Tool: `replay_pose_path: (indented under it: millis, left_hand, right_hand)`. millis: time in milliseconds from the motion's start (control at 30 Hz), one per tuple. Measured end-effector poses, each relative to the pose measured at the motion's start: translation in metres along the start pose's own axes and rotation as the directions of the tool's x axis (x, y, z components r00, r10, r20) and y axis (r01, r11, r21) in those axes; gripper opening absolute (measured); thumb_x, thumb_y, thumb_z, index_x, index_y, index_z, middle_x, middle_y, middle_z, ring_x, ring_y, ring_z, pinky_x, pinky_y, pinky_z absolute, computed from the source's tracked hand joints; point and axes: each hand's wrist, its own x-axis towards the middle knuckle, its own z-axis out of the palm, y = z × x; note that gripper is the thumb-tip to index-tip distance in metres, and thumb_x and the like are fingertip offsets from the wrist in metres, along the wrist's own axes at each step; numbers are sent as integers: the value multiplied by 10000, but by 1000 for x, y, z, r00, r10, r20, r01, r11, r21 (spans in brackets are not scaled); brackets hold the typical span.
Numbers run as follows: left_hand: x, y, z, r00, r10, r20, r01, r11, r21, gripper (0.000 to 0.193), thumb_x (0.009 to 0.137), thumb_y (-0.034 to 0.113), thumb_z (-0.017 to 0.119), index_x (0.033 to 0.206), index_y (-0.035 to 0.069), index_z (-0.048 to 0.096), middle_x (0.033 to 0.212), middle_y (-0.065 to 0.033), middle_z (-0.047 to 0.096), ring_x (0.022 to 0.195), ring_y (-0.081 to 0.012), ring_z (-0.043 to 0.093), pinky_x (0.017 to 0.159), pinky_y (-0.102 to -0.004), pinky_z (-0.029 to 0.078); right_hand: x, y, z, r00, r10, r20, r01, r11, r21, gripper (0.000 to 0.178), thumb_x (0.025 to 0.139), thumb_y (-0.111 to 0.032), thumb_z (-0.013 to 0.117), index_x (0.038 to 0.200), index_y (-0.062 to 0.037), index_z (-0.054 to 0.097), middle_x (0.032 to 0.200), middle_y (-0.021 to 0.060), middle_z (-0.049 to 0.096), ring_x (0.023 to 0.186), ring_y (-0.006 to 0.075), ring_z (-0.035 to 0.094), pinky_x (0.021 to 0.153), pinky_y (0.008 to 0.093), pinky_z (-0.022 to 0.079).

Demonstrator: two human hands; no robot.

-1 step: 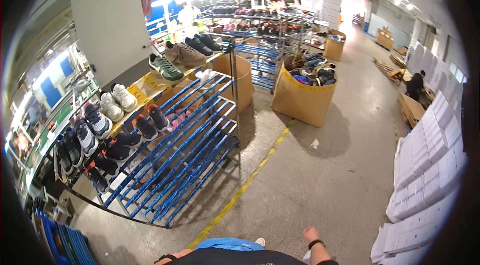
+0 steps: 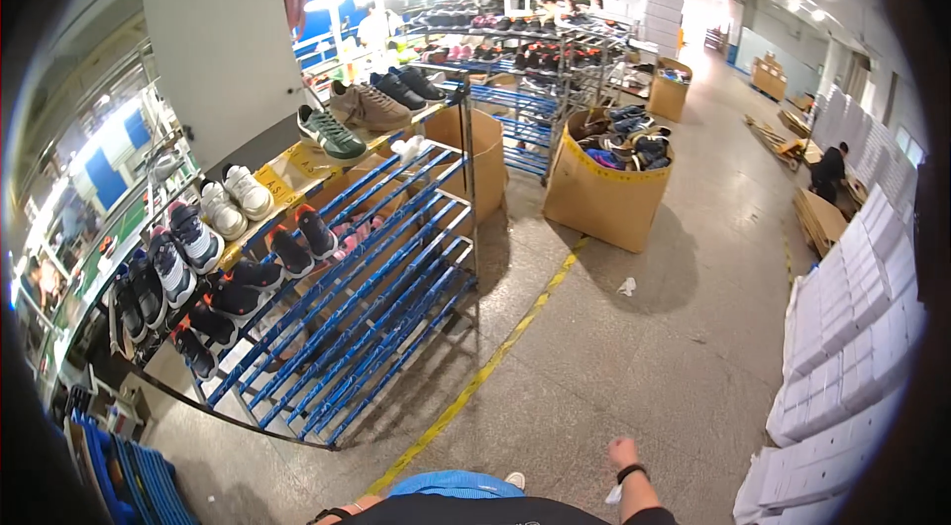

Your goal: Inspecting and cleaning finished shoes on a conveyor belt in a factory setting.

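Observation:
My right hand (image 2: 623, 453), with a dark band at the wrist, hangs over the floor at the lower edge. Its fingers are curled in, and nothing shows in them. A small white thing (image 2: 614, 494) shows beside that wrist; I cannot make out what it is. Only a little of my left hand (image 2: 363, 503) appears by a blue cloth (image 2: 456, 483) at my body, its fingers hidden. Ahead on the left stands a rack with blue-wrapped bars (image 2: 362, 332). Dark sneakers (image 2: 290, 253) sit on its upper bars, and a green sneaker (image 2: 333, 135) stands on the ledge behind.
A cardboard box (image 2: 606, 203) full of shoes stands ahead, past a yellow floor line (image 2: 485, 367). White boxes (image 2: 842, 327) are stacked along the right. A person in dark clothes (image 2: 827, 171) is low down by flattened cardboard (image 2: 820, 218). Blue bars (image 2: 149, 485) lie at lower left.
My right hand has risen slightly, a little farther from my body. The view has shifted very slightly; the rack and boxes stay in place.

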Motion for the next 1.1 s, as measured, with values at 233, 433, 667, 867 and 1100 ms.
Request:
replay_pose_path:
  millis: [233, 433, 667, 867, 1100]
  left_hand:
    - [-36, 21, 97, 923, -358, -144, 371, 925, 77, 296, 807, 334, 527, 954, 92, 614, 834, -110, 618, 742, -246, 571, 718, -369, 424]
    - [-15, 7, 120, 584, -37, -811, 384, 893, 235, 420, 799, 392, 509, 816, -18, 601, 755, -277, 571, 718, -383, 571, 642, -439, 437]
    - [-116, -17, 164, 579, -252, -775, 413, 911, 12, 427, 799, 405, 505, 826, -9, 605, 770, -266, 579, 732, -365, 579, 658, -431, 437]
    - [-236, -32, 158, 548, -477, -687, 460, 858, -229, 435, 799, 419, 501, 836, 0, 610, 784, -255, 587, 746, -348, 587, 674, -422, 437]
    - [-340, -22, 72, 501, -685, -529, 483, 728, -486, 444, 799, 435, 497, 847, 10, 615, 801, -242, 596, 763, -328, 596, 692, -413, 438]
  right_hand:
    - [83, -71, 23, 939, -342, -26, 343, 939, 38, 188, 706, -210, 572, 796, -63, 647, 770, 142, 628, 748, 290, 610, 667, 377, 477]
    - [-13, -56, 154, 480, -308, 821, 755, 621, -209, 262, 720, -271, 532, 835, -68, 651, 856, 149, 635, 835, 298, 602, 730, 397, 466]
    - [-78, -87, 193, 21, -246, 969, 849, 517, 113, 270, 735, -274, 563, 869, -50, 636, 800, 139, 635, 785, 277, 608, 687, 376, 452]
    - [-60, -154, 161, 772, -243, 587, 599, 588, -544, 226, 718, -182, 556, 847, -21, 646, 921, 196, 610, 851, 329, 597, 731, 396, 484]
    - [-157, -196, 279, 721, -388, 574, 668, 610, -427, 222, 698, -199, 547, 773, -15, 647, 855, 199, 616, 807, 362, 591, 703, 428, 474]
